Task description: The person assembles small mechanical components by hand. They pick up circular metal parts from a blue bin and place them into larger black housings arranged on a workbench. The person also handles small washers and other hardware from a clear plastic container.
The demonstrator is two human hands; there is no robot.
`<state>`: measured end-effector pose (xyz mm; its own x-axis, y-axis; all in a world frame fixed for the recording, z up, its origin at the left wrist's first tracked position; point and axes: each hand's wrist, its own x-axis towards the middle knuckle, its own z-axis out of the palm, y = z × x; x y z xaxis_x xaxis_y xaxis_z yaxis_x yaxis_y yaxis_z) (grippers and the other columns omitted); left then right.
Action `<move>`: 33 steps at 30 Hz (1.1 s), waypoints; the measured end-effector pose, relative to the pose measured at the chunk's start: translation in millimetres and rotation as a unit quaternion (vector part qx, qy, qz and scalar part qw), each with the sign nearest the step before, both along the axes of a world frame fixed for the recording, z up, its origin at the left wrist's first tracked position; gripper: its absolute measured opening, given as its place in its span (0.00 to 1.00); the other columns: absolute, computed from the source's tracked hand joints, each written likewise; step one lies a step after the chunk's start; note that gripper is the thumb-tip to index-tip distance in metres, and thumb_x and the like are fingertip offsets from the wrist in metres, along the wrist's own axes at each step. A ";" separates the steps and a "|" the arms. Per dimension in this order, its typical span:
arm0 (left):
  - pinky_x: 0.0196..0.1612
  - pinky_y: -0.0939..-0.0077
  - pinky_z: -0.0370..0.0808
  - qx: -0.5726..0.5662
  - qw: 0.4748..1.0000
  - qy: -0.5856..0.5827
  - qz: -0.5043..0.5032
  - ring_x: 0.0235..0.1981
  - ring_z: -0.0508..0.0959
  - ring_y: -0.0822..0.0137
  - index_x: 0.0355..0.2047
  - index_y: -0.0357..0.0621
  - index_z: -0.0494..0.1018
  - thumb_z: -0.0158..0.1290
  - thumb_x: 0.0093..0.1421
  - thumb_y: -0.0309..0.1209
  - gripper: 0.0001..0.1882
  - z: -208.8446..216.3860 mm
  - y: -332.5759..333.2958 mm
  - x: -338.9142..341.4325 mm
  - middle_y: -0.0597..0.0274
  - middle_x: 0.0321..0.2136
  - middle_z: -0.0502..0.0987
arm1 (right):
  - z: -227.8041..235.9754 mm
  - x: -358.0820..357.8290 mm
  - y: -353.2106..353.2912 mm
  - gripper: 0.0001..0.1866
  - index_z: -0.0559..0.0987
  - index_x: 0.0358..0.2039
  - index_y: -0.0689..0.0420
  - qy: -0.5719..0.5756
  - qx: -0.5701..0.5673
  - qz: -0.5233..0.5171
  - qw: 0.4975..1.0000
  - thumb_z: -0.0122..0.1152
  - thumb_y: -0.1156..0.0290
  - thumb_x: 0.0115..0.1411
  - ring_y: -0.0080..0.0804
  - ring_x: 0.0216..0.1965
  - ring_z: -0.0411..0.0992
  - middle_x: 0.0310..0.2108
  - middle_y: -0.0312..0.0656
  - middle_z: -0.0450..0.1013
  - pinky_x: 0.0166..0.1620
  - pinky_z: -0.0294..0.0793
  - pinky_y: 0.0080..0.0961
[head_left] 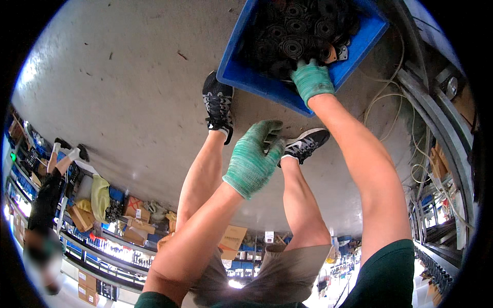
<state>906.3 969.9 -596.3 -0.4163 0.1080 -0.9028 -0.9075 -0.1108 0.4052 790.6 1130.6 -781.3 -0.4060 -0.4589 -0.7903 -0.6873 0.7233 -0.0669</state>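
A blue plastic bin (267,95) stands on the floor ahead of me, tilted in view, filled with black spiral-wound rolls (292,47). My right hand (313,82), in a green knitted glove, reaches over the near wall into it. Its fingertips go down among the dark rolls and are hidden, so its grip does not show. Just beyond that hand lie a copper-coloured piece (328,53) and a silver metal plate with holes (342,53). My left hand (254,156), gloved alike, hovers between my knees and the bin, fingers curved and thumb apart, with nothing visible in it.
My shoes (218,102) are planted close to the bin's near side. To the right, a metal frame (431,97) rises beside loose pale cables (398,97) on the floor. Cardboard boxes (136,208) and racks line the area behind me. Another person (49,200) is at the far left.
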 end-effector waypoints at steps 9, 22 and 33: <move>0.55 0.76 0.72 0.020 0.996 -0.011 0.089 0.52 0.74 0.69 0.58 0.37 0.69 0.54 0.67 0.27 0.20 -7.2 6.8 -9.6 0.58 0.52 0.77 | -21.7 -9.7 6.9 0.18 0.78 0.54 0.52 -0.041 -0.023 -0.093 0.995 0.56 0.69 0.63 0.51 0.55 0.72 0.53 0.48 0.74 0.55 0.75 0.45; 0.66 0.64 0.65 0.239 0.881 0.065 0.402 0.60 0.71 0.63 0.69 0.41 0.56 0.52 0.66 0.55 0.41 -12.5 21.8 -30.7 0.56 0.62 0.68 | 219.2 16.1 -24.6 0.25 0.71 0.58 0.59 -0.262 -0.317 -0.719 0.560 0.65 0.69 0.62 0.35 0.51 0.73 0.50 0.44 0.74 0.55 0.73 0.32; 0.52 0.67 0.79 0.280 0.878 -0.017 0.388 0.46 0.81 0.64 0.56 0.38 0.72 0.57 0.64 0.47 0.29 -0.9 -2.0 -48.1 0.56 0.47 0.80 | 267.1 22.1 -43.7 0.40 0.57 0.70 0.59 -0.078 -0.338 -0.587 0.731 0.65 0.65 0.63 0.51 0.58 0.68 0.62 0.57 0.60 0.58 0.72 0.41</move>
